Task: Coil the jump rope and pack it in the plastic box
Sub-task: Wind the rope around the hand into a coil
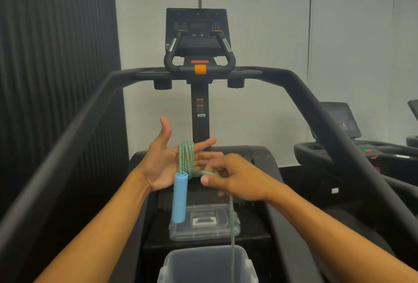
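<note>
fingers [204, 143] of the left hand [161, 165] lie straight and spread, the jump rope [186, 158] wound round them; the right hand [239, 178] pinches its loose strand just beside. coiling looks midway; next calls for another taut wrap. the plastic box [178, 267] sits below.

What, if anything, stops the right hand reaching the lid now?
Probably not free yet: the right hand pinches the rope, which is wound on the left hand. Otherwise the lid lies unblocked below it.
</note>
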`<state>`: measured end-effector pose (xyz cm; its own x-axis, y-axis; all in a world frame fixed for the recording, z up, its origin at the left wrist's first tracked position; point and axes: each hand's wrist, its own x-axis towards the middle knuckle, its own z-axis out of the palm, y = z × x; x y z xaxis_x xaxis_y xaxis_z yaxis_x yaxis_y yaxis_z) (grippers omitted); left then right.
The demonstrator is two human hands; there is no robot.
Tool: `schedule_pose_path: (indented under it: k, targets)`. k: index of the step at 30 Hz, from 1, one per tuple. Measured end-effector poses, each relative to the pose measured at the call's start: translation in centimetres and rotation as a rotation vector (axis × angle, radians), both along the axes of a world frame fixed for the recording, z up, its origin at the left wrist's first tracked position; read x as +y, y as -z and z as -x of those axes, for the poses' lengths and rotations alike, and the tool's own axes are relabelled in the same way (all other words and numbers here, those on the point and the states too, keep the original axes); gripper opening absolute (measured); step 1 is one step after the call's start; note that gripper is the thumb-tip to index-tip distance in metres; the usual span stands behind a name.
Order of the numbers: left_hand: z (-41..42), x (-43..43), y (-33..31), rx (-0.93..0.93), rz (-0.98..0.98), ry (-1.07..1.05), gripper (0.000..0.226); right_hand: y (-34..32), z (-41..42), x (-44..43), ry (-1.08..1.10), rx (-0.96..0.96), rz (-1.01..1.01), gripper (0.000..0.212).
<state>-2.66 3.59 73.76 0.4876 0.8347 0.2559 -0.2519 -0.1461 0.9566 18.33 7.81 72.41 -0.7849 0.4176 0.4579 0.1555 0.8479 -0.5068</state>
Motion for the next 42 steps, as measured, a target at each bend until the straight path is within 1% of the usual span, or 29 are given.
schedule_pose_path:
  k: [2,4,8,11,14,17,19,22,24,27,29,30,32,34,36,37,40,42]
  targets:
    - [-0.3,0.0,0.3,-0.001,0.016,0.018,0.126,-0.7,0.1,0.4,0.002,0.06,0.031,0.019]
    - [-0.6,-0.1,0.6,0.002,0.023,0.019,0.125,-1.6,0.1,0.6,0.006,0.075,0.016,0.017]
    - [-1.5,-0.3,1.1,-0.01,0.03,-0.014,0.116,-3.3,0.3,0.5,0.035,0.057,-0.081,0.016]
    - [-2.1,-0.6,0.9,-0.009,0.016,0.002,0.113,-4.1,0.7,0.3,0.051,0.033,-0.146,0.017]
    - [-2.3,-0.7,0.7,0.0,-0.012,-0.054,0.108,-4.5,0.7,-0.3,0.039,0.007,-0.149,0.014]
    - [-2.3,-0.7,0.4,-0.01,-0.007,-0.083,0.11,-3.8,0.8,-1.0,-0.023,-0.065,-0.141,0.012]
    - [-2.2,-0.7,0.2,-0.016,0.013,-0.136,0.103,-3.0,0.7,-1.6,-0.032,-0.107,-0.181,0.012]
    - [-1.9,-0.3,0.2,-0.012,0.02,-0.307,0.078,-2.2,0.6,-2.0,-0.028,-0.176,-0.185,0.011]
    - [-1.9,-0.3,0.2,-0.016,0.012,-0.36,0.065,-1.9,0.3,-2.0,-0.032,-0.191,-0.165,0.011]
    - [-1.9,-0.4,0.4,-0.046,0.004,-0.356,0.058,-1.3,-0.1,-1.8,-0.015,-0.16,-0.14,0.023]
    - [-1.8,-0.5,0.5,-0.057,0.012,-0.333,0.056,-1.1,-0.2,-1.6,0.014,-0.094,-0.139,0.034]
    - [-1.7,-0.6,0.6,-0.066,0.021,-0.325,0.055,-1.0,-0.2,-1.5,0.031,-0.066,-0.138,0.035]
    - [-1.9,-0.8,0.5,-0.079,0.039,-0.315,0.054,-1.1,-0.1,-1.7,0.043,-0.063,-0.139,0.028]
    - [-2.1,-0.9,0.7,-0.083,0.06,-0.284,0.053,-1.4,-0.1,-2.1,0.011,-0.105,-0.145,0.019]
    - [-2.5,-1.2,1.0,-0.076,0.079,-0.239,0.052,-1.9,0.1,-2.0,0.004,-0.12,-0.212,0.014]
    - [-2.6,-1.2,1.2,-0.064,0.073,-0.22,0.057,-2.4,0.1,-1.9,0.022,-0.105,-0.253,0.013]
    - [-2.6,-1.1,1.8,0.018,0.045,-0.16,0.084,-3.8,0.4,-0.9,0.098,-0.029,-0.335,0.011]
    - [-2.6,-1.0,2.1,0.088,0.041,-0.084,0.096,-4.8,0.4,-0.3,0.127,0.009,-0.335,0.013]
